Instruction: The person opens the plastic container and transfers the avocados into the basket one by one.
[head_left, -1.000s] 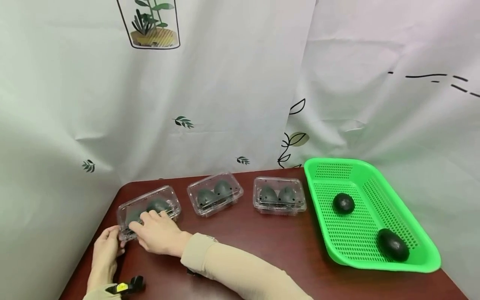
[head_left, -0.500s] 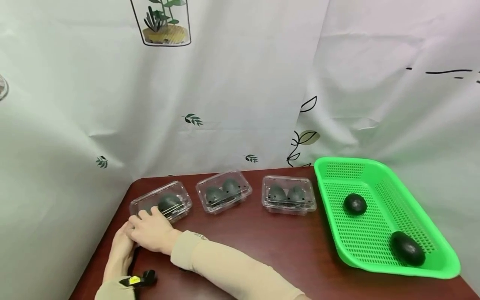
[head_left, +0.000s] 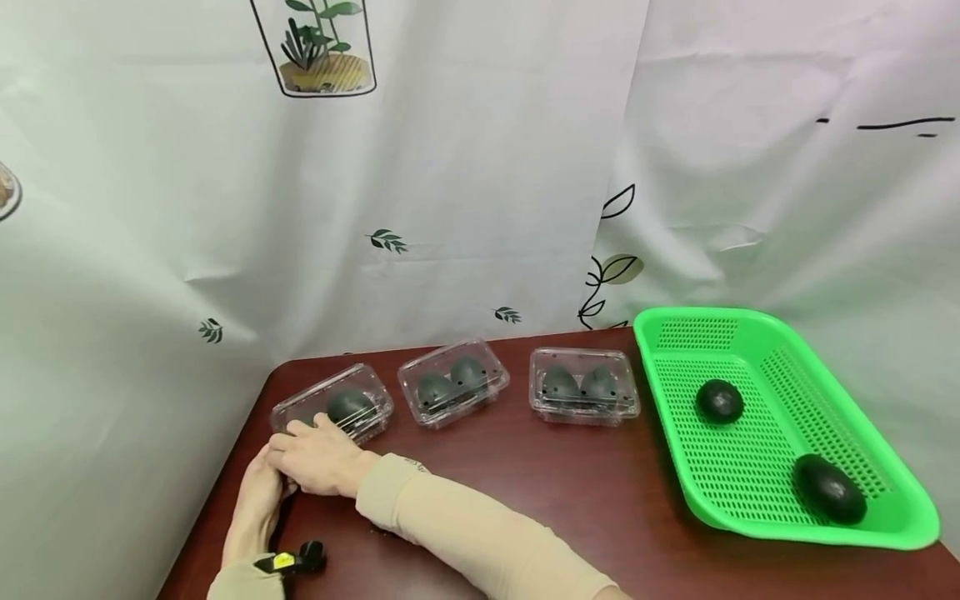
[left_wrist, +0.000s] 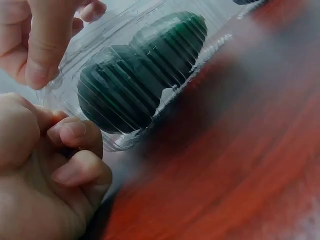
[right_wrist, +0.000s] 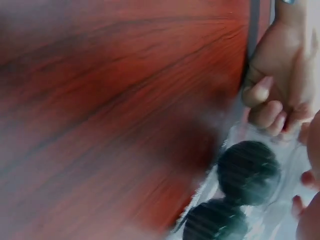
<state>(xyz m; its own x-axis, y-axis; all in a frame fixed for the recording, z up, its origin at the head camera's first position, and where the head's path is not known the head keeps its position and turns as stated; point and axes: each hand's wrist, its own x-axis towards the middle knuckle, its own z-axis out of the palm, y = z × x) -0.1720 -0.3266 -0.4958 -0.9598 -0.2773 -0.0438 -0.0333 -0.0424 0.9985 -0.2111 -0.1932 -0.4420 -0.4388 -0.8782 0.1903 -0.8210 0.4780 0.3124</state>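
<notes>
White leaf-printed curtains hang behind a dark red-brown wooden table [head_left: 525, 492]; at its far left corner lies a clear plastic clamshell box [head_left: 333, 408] with two dark avocados inside (best seen in the left wrist view [left_wrist: 137, 75]); the right hand [head_left: 318, 458] lies over its near edge, fingers curled on the lid; the left hand [head_left: 258, 500] pinches the box's left end with bent fingers [left_wrist: 75, 137]. Judging by this, the step in hand is prising the lid open; the next move calls for holding the base down while the lid's lip is lifted. Two more closed boxes [head_left: 453, 387] [head_left: 583, 392] sit along the far edge; a green basket [head_left: 892, 500] at the right end holds two loose avocados [head_left: 720, 402].
</notes>
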